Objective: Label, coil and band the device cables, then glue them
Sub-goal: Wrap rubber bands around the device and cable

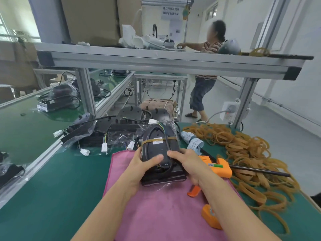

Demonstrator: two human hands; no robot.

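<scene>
Pink cloth (156, 214) covers the near part of the green bench top (60, 188), and the black device (160, 153) is held just above it, at the cloth's far edge. The left hand (140, 167) grips the device's left side, thumb laid across its upper face. The right hand (187, 164) grips the right side, thumb likewise on top and fingers curled beneath. A tan rubber band (156, 141) wraps once across the device's far half, pinning its dark cable against the housing; a small white label (157, 138) sits by the band. Clear plastic wrap lies partly under the device.

An orange glue gun (220, 166) lies on the bench just right of the right hand, partly hidden by the forearm. Two label rolls (192, 140) rest beyond it, near the device's far right corner. A large loose pile of rubber bands (243, 150) spreads over the right side of the bench. More black devices (107, 134) in plastic, with white connectors, are heaped to the far left of the held unit. A second person (206, 70) stands in the background beyond the aluminium shelf (156, 58).
</scene>
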